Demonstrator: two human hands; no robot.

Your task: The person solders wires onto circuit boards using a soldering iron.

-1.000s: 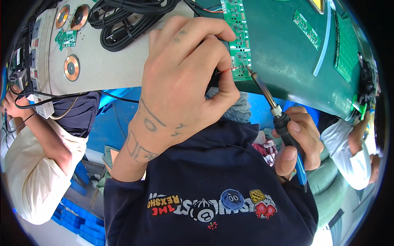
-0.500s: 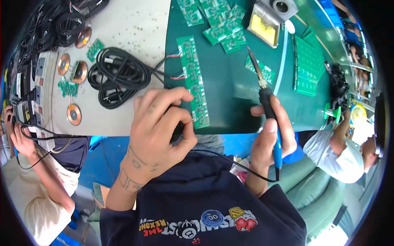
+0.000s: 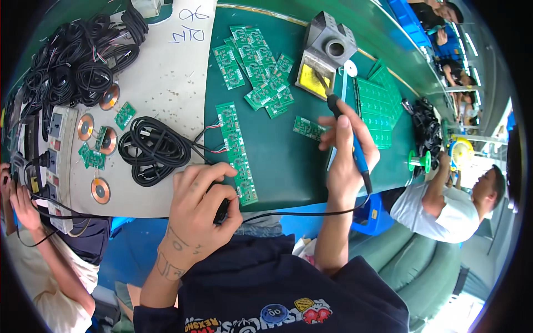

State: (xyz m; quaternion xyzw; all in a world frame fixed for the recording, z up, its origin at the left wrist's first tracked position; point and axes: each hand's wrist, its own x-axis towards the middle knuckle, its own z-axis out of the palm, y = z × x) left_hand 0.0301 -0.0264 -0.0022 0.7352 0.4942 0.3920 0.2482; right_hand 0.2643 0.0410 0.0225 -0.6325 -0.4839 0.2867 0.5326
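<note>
My right hand grips a soldering iron with a blue and black handle. Its tip rests at the yellow sponge of the grey iron stand. My left hand is closed at the lower end of a long green circuit board strip, fingertips against its left edge. A black cable part shows in that palm; most of it is hidden. Red and white wires join the strip's left edge to a coiled black cable. A small green board lies by my right fingers.
Several green boards lie overlapped beyond the strip, with larger panels at right. Copper coils, a power strip and heaped black cables are left. The iron's cord crosses the table's front edge. People sit on both sides.
My right hand has carried the soldering iron away from me, its tip now at the sponge. My left hand stays by the board strip. The whole view has shifted.
</note>
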